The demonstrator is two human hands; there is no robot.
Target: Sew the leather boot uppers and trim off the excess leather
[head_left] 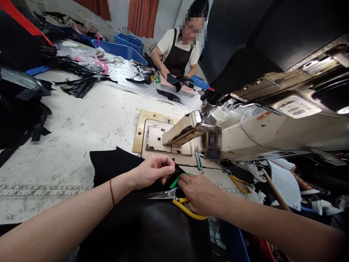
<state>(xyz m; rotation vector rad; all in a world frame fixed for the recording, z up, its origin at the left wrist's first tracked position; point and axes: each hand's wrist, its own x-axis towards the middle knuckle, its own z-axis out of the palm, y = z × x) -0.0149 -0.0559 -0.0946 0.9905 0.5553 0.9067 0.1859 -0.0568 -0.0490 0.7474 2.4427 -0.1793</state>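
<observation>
My right hand [197,193] is closed around scissors [168,194] with one green and one yellow handle. Their blades point left over the dark brown, leather-like surface [163,222] at my lap. Just left of them, my left hand [155,171] hovers with thumb and fingers pinched together; whatever lies between the fingertips is too small to make out. A piece of black fabric [114,165] lies on the table edge, partly under my left hand and forearm.
Ahead stands a sewing machine with a post bed [182,129]; its dark head [261,40] looms upper right. Teal thread snips [198,158] lie beside the post. More yellow-handled scissors [240,182] rest at right. Across the table a co-worker [178,54] handles black pieces. Black strips [81,83] lie left.
</observation>
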